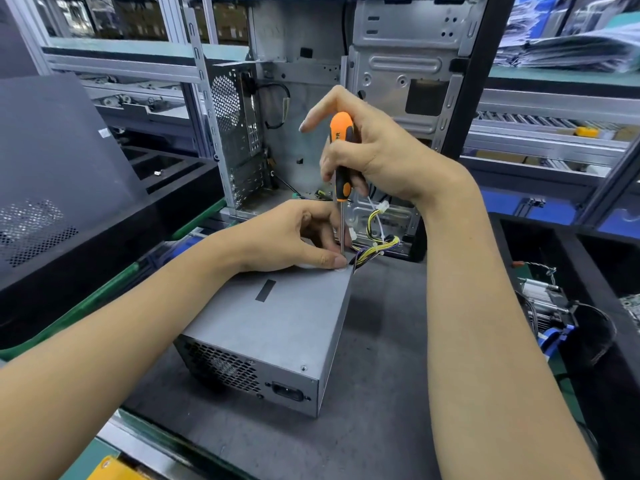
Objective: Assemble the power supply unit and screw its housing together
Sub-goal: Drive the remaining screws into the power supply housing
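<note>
A grey metal power supply unit (277, 327) lies on the dark mat, its fan grille and power socket facing me. An orange-and-black screwdriver (341, 157) stands upright over the unit's far right top corner, its thin shaft reaching down to the lid. My right hand (367, 150) grips the handle from the right. My left hand (294, 237) rests on the far end of the lid, thumb and fingers pinching around the shaft's tip; the screw there is hidden. A bundle of yellow and black cables (375, 245) comes out of the unit's far end.
An open silver computer case (311, 98) stands upright just behind the unit. A dark case panel (52, 161) leans at the left. Black bins with parts and a fan (554, 306) sit at the right. Metal racks run behind.
</note>
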Demonstrator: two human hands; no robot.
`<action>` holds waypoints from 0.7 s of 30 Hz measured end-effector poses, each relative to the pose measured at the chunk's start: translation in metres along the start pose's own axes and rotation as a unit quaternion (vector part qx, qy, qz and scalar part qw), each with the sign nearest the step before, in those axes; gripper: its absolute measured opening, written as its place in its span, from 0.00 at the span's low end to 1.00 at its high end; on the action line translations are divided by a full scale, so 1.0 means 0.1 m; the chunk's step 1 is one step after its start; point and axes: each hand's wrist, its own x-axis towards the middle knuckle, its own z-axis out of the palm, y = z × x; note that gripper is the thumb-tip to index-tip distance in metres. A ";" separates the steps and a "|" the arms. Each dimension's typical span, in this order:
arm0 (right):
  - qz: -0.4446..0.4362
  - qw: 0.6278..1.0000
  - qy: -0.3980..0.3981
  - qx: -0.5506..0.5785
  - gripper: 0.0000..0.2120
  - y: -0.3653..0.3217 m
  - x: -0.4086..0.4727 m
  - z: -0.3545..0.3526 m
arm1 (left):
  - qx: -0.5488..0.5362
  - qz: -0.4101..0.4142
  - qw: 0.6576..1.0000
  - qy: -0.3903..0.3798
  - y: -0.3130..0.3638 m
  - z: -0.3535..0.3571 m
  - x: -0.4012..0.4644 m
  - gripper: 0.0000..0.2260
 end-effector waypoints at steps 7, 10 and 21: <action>-0.016 0.996 -0.010 0.088 0.15 0.00 -0.04 -0.14 | -0.007 0.006 1.000 -0.016 -0.04 -0.01 0.01 0.12; -0.036 0.995 0.040 0.084 0.03 -0.04 -0.03 -0.10 | -0.004 0.027 1.000 -0.008 -0.02 0.02 0.00 0.10; -0.063 0.994 0.011 0.093 0.16 -0.10 -0.01 -0.06 | 0.026 0.046 0.999 0.007 -0.01 0.02 0.00 0.09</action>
